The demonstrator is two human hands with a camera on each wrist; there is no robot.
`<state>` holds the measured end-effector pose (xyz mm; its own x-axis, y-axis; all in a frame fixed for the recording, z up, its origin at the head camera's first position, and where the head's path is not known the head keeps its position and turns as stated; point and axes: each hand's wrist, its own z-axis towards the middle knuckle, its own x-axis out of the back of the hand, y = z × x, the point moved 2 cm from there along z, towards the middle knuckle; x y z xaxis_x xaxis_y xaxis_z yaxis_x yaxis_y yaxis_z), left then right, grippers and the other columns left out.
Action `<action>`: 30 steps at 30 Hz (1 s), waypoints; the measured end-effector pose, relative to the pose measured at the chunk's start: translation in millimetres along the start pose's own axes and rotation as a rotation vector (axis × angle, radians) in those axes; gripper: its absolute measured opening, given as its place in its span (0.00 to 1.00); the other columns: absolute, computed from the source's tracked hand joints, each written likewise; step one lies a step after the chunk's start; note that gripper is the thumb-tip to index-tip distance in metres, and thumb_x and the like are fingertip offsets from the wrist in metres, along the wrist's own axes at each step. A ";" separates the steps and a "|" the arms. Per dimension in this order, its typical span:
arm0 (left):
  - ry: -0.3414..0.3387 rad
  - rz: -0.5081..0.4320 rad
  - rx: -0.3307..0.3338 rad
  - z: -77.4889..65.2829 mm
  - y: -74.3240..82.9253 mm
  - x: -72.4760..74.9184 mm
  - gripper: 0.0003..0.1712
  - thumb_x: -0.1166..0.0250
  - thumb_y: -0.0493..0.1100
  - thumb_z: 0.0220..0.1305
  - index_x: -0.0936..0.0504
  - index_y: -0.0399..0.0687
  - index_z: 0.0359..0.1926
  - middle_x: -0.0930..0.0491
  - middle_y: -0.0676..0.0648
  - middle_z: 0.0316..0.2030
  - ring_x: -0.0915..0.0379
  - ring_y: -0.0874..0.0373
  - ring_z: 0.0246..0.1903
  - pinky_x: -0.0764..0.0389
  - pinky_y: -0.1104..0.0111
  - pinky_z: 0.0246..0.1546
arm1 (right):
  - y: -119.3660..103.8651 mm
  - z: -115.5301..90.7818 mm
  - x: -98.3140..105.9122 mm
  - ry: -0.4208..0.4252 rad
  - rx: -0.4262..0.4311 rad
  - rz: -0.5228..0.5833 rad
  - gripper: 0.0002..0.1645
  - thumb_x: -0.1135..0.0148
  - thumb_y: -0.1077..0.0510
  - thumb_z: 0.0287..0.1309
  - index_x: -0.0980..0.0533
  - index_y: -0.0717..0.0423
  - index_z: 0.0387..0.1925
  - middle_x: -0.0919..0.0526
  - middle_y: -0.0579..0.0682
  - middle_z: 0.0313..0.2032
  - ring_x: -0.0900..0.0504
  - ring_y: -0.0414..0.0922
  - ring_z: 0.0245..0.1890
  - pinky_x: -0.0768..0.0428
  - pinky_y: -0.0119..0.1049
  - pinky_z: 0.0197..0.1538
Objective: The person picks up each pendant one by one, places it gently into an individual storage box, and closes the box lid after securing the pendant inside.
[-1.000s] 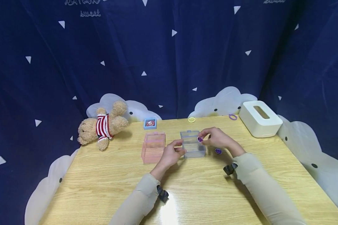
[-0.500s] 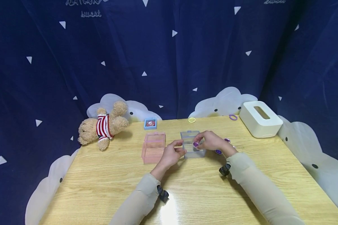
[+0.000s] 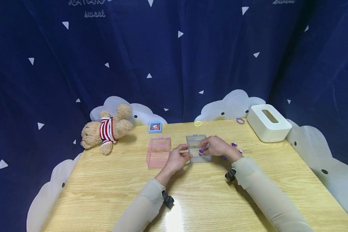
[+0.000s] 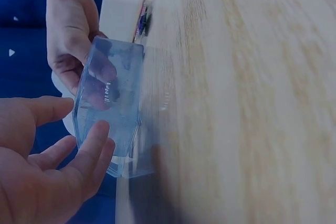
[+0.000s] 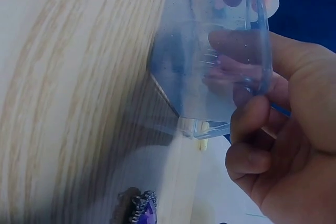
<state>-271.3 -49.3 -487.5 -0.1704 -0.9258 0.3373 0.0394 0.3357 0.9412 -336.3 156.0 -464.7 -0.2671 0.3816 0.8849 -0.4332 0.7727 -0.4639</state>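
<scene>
Tabletop (image 3: 200, 196), wood-grain, at btm of frame. L hand (image 3: 177, 160), fingers loosely spread, by clear bluish box (image 3: 200, 159), ctr; contact unclear. R hand (image 3: 216, 146) pinches purple faceted gem (image 3: 201, 151) inside it. Gem's prob. light, hard, slick: best held thumb vs. finger at its edge. Box looks thin, poss. brittle; hold by walls. Upper rt: tissue box (image 3: 268, 127).

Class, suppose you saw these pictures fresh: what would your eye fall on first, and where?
Probably the striped-shirted teddy bear lying at the far left of the table. Next, the purple gem held by the right grip inside the open clear box, near the middle. The white box at the far right also stands out.
</scene>
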 end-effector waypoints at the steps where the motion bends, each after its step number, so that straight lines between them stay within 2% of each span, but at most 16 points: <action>1: -0.001 0.001 0.001 0.1 0.1 -0.2 0.31 0.32 0.40 0.64 0.27 0.45 0.68 0.24 0.39 0.62 0.19 0.48 0.54 0.15 0.64 0.46 | 0.4 0.0 -0.3 0.000 0.000 -0.002 0.15 0.22 0.56 0.44 0.14 0.45 0.38 0.12 0.42 0.36 0.16 0.47 0.43 0.21 0.45 0.51; 12: -0.007 0.007 0.012 0.9 -0.4 -1.1 0.32 0.31 0.40 0.63 0.27 0.46 0.68 0.25 0.39 0.63 0.19 0.49 0.53 0.15 0.64 0.45 | 4.2 -4.1 4.3 0.022 0.044 0.072 0.16 0.24 0.56 0.48 0.15 0.51 0.42 0.11 0.47 0.39 0.15 0.52 0.45 0.20 0.45 0.49; 16: -0.004 0.018 0.021 1.7 -0.7 -1.6 0.32 0.31 0.41 0.64 0.27 0.47 0.68 0.25 0.40 0.63 0.19 0.49 0.54 0.15 0.64 0.46 | 5.8 -7.8 10.5 0.034 0.058 0.137 0.15 0.27 0.59 0.51 0.15 0.55 0.43 0.11 0.51 0.40 0.16 0.51 0.45 0.20 0.40 0.44; 19: -0.002 0.024 0.027 1.7 -1.2 -1.6 0.32 0.31 0.41 0.64 0.27 0.48 0.68 0.25 0.41 0.63 0.19 0.49 0.54 0.15 0.64 0.46 | 6.9 -11.2 15.4 0.059 0.074 0.182 0.15 0.28 0.61 0.52 0.16 0.58 0.44 0.12 0.51 0.39 0.16 0.48 0.41 0.20 0.36 0.40; 25: -0.003 0.017 0.025 1.0 -1.0 -1.4 0.32 0.31 0.41 0.63 0.27 0.48 0.68 0.24 0.41 0.63 0.20 0.48 0.55 0.15 0.63 0.47 | 14.7 -18.8 26.5 0.118 0.042 0.226 0.16 0.28 0.61 0.54 0.16 0.57 0.45 0.12 0.49 0.38 0.19 0.43 0.33 0.21 0.33 0.36; 30: -0.014 0.011 0.001 1.3 -0.9 -0.6 0.32 0.32 0.40 0.63 0.28 0.45 0.68 0.25 0.39 0.63 0.20 0.46 0.55 0.15 0.62 0.48 | 27.3 -27.1 33.1 0.137 0.007 0.210 0.16 0.28 0.59 0.54 0.17 0.57 0.46 0.13 0.50 0.39 0.19 0.44 0.33 0.21 0.34 0.37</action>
<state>-272.5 -48.8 -488.6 -0.1842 -0.9194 0.3476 0.0402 0.3463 0.9373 -333.6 203.5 -446.9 -0.2329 0.5988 0.7663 -0.3870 0.6659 -0.6379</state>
